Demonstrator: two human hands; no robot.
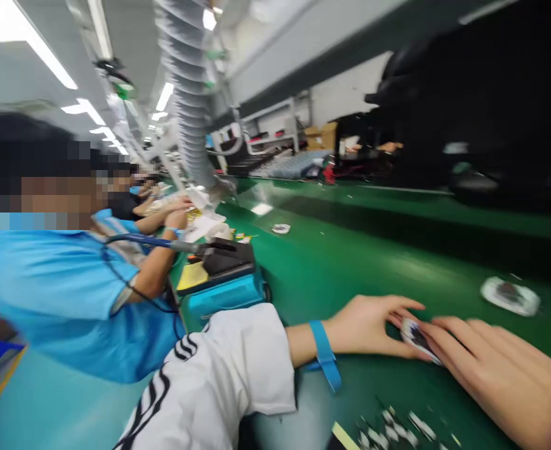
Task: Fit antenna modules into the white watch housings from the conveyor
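My left hand (pixel 366 328), with a blue wrist strap (pixel 324 353) below a white sleeve with black stripes (pixel 219 375), reaches across a green bench mat (pixel 350 262). Its fingertips pinch a small white and dark part (pixel 416 340). My right hand (pixel 495 375) comes in from the lower right, and its fingertips press the same part from the other side. The part's underside is hidden by my fingers. Several small pale parts (pixel 392 431) lie blurred on the mat below my hands.
A similar white piece (pixel 510 295) lies on the mat to the right, and another (pixel 281 229) lies farther off. A co-worker in a blue shirt (pixel 54 281) sits at the left, holding a corded tool by a turquoise case (pixel 223 294). A dark blurred mass (pixel 467 106) fills the upper right.
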